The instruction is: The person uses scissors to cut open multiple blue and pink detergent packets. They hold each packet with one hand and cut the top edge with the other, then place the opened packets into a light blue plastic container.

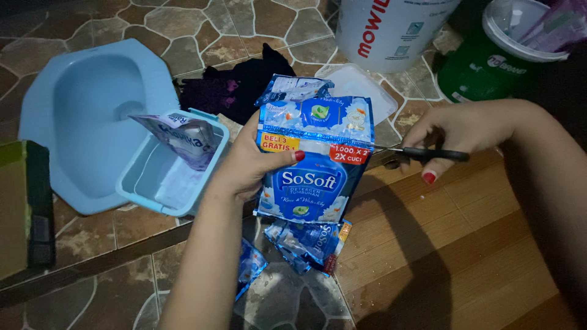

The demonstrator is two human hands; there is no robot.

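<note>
While the left hand (247,165) grips a blue detergent sachet (315,162) upright, thumb pressed across its front, the right hand (455,131) holds black-handled scissors (422,153) with fingers closed around the handles, blades pointing at the sachet's right edge. More blue sachets (306,241) lie on the floor below. To the left, a pale blue plastic tub (131,183) holds a purple sachet (186,137), beside a blue squat toilet (85,116).

Two hands (244,165) — one pair of scissors (428,154); two buckets (391,30), one blue tub (143,183)
</note>
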